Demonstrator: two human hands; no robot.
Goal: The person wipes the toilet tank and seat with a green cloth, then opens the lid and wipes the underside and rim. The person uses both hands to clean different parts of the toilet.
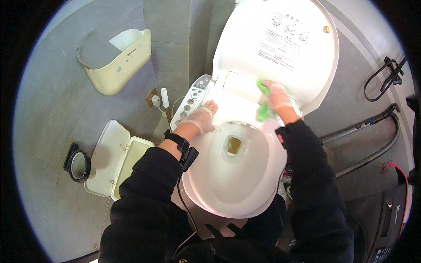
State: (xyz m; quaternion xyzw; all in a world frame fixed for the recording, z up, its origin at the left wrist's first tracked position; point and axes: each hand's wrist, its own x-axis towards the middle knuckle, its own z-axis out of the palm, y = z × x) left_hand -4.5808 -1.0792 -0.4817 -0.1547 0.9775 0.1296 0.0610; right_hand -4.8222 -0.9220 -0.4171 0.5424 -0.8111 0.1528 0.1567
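Before me is a white electronic toilet (236, 184) with its lid (243, 49) raised. Brownish water (234, 145) lies in the bowl. My right hand (279, 96), in a clear plastic glove, presses a bright green cloth (263, 111) against the right side of the hinge area, and part of the cloth sticks out above the fingers. My left hand (203, 117), gloved too, rests flat on the left rear of the toilet, beside the button panel (187, 107). It holds nothing. A black device is strapped to my left wrist.
On the left wall are a cream tissue box (121, 70) and a plug in a socket (156, 100). A bin (131, 161) with its lid up stands below. A white-tipped handle (164, 97) rises behind the panel. Vacuum hoses (371, 157) and a black appliance (375, 217) are at right.
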